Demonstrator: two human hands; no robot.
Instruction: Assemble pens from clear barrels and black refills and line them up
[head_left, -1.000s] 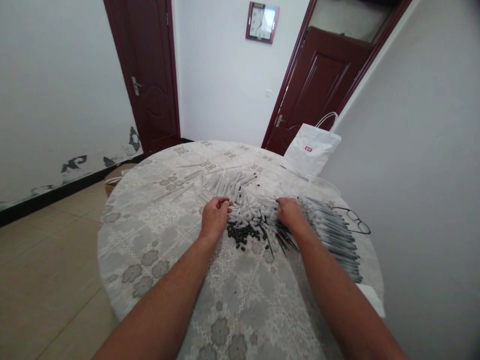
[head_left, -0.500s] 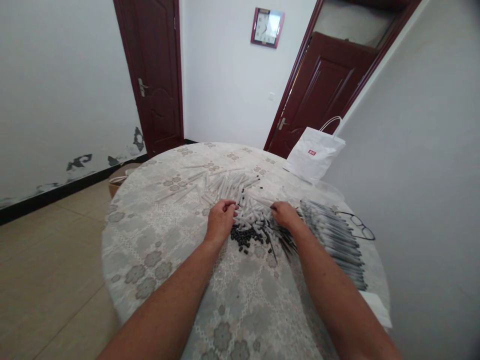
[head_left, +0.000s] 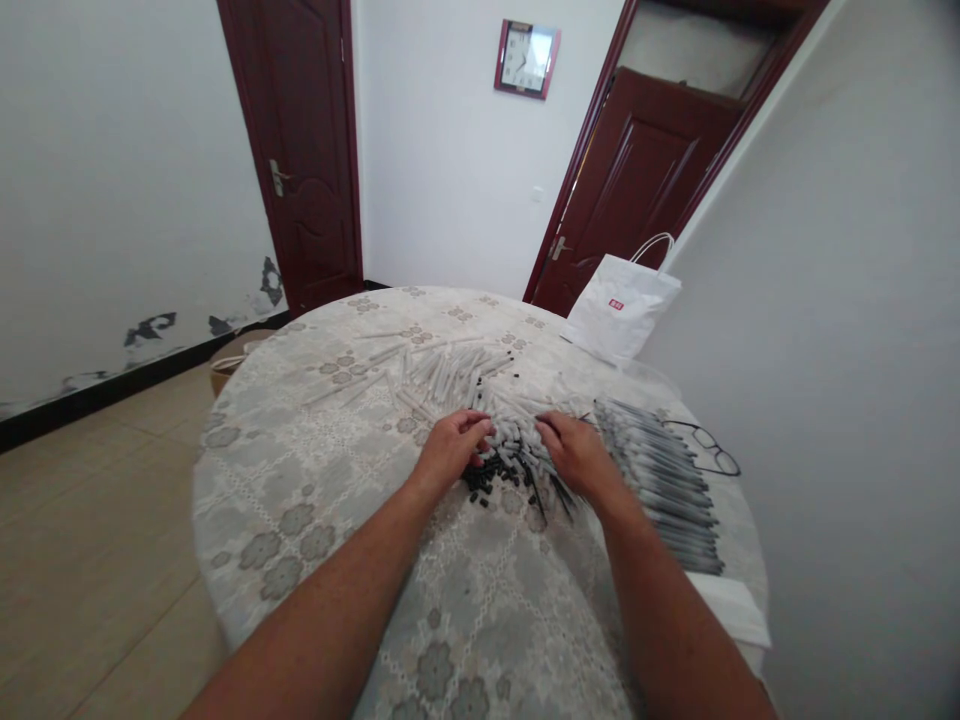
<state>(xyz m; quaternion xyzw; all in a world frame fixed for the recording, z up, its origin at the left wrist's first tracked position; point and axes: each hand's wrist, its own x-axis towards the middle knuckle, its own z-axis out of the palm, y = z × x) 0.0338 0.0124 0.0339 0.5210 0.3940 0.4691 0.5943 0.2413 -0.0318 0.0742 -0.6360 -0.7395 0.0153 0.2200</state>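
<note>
My left hand [head_left: 454,445] has thumb and fingers pinched together at the left side of a pile of white pen caps [head_left: 516,430]. Anything between its fingertips is too small to make out. Just below it lies a heap of small black plugs [head_left: 484,480]. On the pile's right side, my right hand [head_left: 576,452] is closed on a thin dark stick that looks like a pen refill. More dark refills [head_left: 561,495] lie under and beside that hand. Clear pen barrels [head_left: 454,372] are spread beyond both hands.
Rows of grey-looking pens [head_left: 660,485] lie to the right, with eyeglasses [head_left: 716,450] beside them. A white paper bag [head_left: 622,310] stands at the back right. White folded material [head_left: 727,608] lies near the right edge of the round, cloth-covered table [head_left: 300,480].
My left hand has shifted right and slightly down, nearer the caps and black plugs. My right hand has turned and now sits a little lower. The view has shifted slightly.
</note>
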